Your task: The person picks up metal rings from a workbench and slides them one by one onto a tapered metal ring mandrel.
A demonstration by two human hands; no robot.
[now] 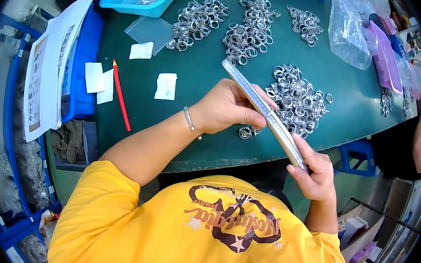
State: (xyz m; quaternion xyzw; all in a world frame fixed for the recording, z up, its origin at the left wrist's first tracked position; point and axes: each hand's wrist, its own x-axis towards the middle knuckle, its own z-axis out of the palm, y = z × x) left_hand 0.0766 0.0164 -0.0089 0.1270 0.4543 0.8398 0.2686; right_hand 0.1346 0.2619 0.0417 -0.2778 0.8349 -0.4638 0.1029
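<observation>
Our right hand (316, 172) grips the bottom of a long metal ring stick (264, 111). Our left hand (226, 105) pinches it higher up, over the green table (195, 82). Small white paper slips (165, 86) lie near a red pencil (121, 94). Clear plastic bags (347, 22) sit far right.

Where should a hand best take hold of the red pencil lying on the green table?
Grip the red pencil around its middle, coming straight down from above with fingers on its two long sides. It lies flat on the green table, running roughly toward and away from the person, with a bare strip along its right side. White paper slips lie close on its left, so keep the pinch narrow.
</observation>
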